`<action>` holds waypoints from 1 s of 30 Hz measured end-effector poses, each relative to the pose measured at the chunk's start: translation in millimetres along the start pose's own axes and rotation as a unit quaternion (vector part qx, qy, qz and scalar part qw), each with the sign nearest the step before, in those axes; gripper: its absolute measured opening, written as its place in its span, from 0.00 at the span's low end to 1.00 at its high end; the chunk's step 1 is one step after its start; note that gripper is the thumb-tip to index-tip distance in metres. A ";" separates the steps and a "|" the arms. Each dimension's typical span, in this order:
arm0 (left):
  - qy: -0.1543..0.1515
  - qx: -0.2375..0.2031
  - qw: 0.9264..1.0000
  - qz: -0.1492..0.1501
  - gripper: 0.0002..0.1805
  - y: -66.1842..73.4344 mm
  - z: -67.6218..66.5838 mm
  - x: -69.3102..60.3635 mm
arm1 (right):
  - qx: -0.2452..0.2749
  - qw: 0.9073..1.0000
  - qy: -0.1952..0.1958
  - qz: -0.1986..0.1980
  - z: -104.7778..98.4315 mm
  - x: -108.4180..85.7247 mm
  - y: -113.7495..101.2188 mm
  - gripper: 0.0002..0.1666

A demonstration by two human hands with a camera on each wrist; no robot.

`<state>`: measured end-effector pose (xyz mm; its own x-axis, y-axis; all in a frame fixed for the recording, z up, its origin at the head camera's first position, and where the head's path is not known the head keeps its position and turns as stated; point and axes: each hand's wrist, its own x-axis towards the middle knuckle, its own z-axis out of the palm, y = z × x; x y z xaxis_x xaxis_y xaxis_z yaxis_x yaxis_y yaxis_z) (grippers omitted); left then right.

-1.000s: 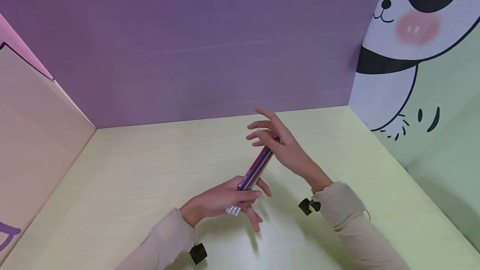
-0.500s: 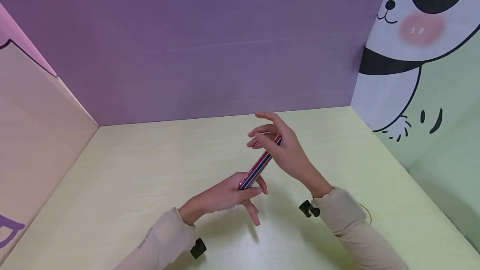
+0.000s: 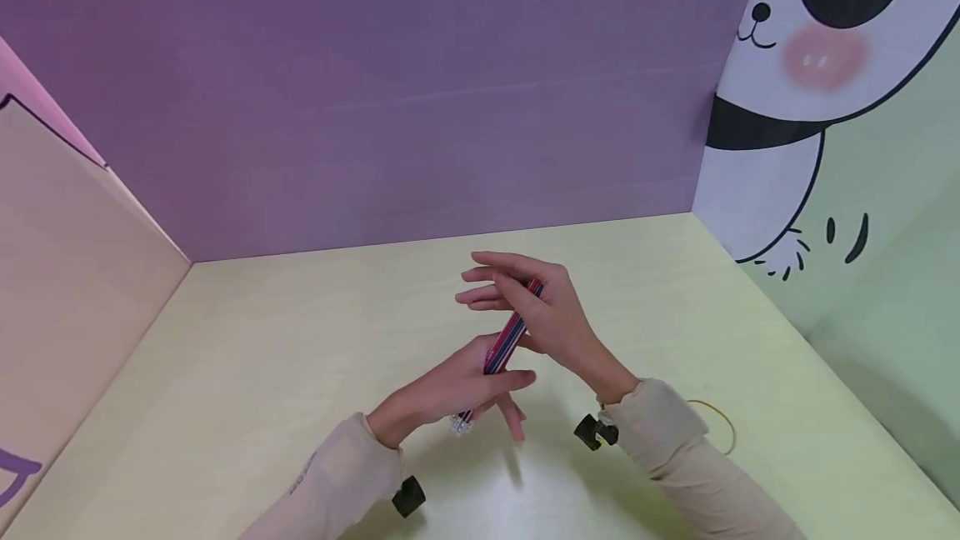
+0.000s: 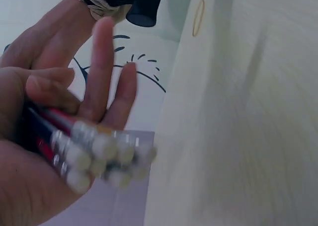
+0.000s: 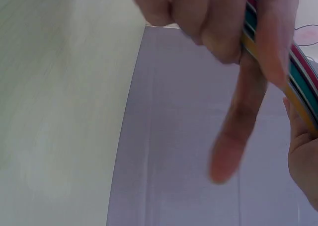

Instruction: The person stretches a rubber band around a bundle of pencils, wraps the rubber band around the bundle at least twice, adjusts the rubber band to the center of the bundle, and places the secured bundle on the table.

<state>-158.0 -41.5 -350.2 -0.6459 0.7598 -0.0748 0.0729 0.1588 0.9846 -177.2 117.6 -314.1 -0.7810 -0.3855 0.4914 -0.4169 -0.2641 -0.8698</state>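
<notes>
head view: we see the left hand [image 3: 453, 386] and right hand [image 3: 553, 315] both gripping a tilted bundle of pencils [image 3: 507, 342], held above the surface [image 3: 300, 357], short of its far edge; if either grip loosens, we judge, pencils could slip apart and roll toward its near edge

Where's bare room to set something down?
The table between the left sleeve and the beige panel is bare, as are the strip along the purple wall and the stretch from the yellow loop to the green panel. Crowded: over the middle, where left hand and right hand hold the pencils.
</notes>
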 end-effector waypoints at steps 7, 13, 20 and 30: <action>0.052 0.041 0.998 0.008 0.09 -1.4 -6.9 -8.8 | -0.092 0.994 -0.057 0.022 13.8 -2.3 18.1 0.18; 0.095 0.079 0.992 -0.002 0.15 -1.4 -12.0 -23.0 | -0.107 0.992 -0.069 0.025 -0.8 0.8 8.8 0.26; 0.118 0.270 0.956 0.009 0.15 -0.5 -9.4 -25.5 | -0.202 0.977 -0.061 0.042 3.7 -2.1 -8.9 0.34; 0.174 0.461 0.868 0.058 0.11 -1.2 -5.5 -28.2 | -0.247 0.962 -0.083 0.087 23.0 -6.3 12.9 0.29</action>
<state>-144.1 -66.6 -348.4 -0.7719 0.5940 0.2265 0.6271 0.6531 0.4244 -166.9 96.2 -327.4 -0.7909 -0.5320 0.3024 -0.4892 0.2529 -0.8347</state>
